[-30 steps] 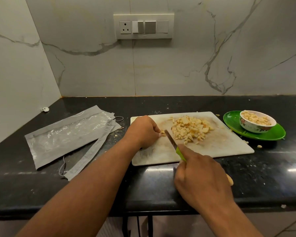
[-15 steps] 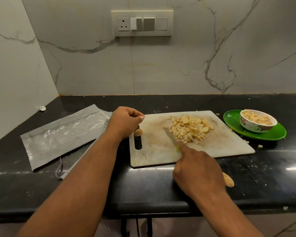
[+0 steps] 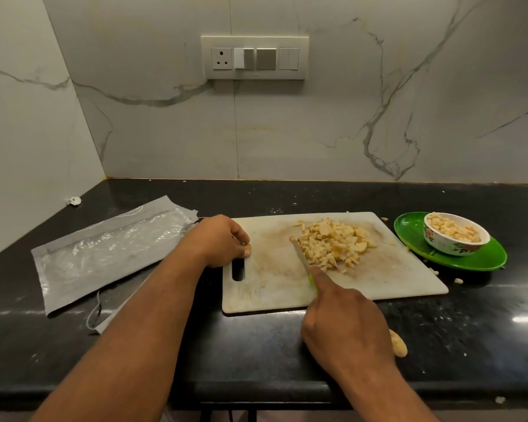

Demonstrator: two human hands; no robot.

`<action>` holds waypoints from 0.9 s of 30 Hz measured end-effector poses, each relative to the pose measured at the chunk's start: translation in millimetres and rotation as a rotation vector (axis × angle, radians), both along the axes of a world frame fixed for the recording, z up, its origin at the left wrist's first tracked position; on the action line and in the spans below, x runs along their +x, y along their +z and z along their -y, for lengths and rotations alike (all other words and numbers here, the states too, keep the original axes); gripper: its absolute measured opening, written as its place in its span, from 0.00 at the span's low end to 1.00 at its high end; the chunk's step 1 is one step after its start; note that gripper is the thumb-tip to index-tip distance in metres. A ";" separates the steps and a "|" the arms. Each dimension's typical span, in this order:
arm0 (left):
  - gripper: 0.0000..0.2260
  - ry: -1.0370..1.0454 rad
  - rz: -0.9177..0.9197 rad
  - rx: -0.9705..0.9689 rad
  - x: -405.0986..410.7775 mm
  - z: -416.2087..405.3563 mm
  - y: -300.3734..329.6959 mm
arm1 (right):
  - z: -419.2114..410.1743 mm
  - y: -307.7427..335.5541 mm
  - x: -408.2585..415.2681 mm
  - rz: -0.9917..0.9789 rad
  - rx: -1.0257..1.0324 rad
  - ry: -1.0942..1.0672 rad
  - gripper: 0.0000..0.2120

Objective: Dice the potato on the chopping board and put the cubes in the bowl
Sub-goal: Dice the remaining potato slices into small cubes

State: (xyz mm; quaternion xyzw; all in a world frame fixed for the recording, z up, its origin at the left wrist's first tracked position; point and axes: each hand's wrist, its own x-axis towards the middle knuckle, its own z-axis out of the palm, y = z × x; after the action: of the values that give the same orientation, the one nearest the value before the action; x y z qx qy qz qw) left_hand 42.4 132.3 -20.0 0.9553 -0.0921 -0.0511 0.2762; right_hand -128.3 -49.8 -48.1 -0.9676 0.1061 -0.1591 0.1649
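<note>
White chopping board point(image 3: 378, 278) on black counter point(image 3: 470, 324), near edge just short of counter's front lip. Left hand point(image 3: 223, 240) at board's left edge above handle slot point(image 3: 238, 269), fingers curled, pinching small potato piece point(image 3: 248, 247). Right hand point(image 3: 345, 324) over board's near edge, gripping green-handled knife point(image 3: 302, 257), blade tip touching heap of diced potato point(image 3: 333, 243) at board's centre-rear. Bare board left of heap. Bowl point(image 3: 454, 236) of cubes on green plate point(image 3: 482, 260) just beside board's right edge. Grey pouch point(image 3: 104, 251) left of board.
</note>
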 end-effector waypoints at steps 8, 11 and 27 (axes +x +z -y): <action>0.04 -0.147 0.037 -0.044 -9.2 16.1 -5.2 | 0.9 1.5 -4.7 0.034 0.076 0.037 0.28; 0.09 -0.139 0.063 -0.029 -11.4 18.9 -1.6 | 0.5 1.1 -6.9 0.049 0.079 0.053 0.28; 0.14 -0.326 0.100 -0.166 -26.1 32.9 -3.9 | -1.4 -0.2 -11.2 0.050 0.023 0.085 0.27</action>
State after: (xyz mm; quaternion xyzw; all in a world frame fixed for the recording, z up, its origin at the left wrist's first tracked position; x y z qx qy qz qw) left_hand 16.3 99.4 -23.9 0.9031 -0.2632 -0.0397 0.3370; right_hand -139.5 -48.4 -48.3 -0.9650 0.0625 -0.1749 0.1851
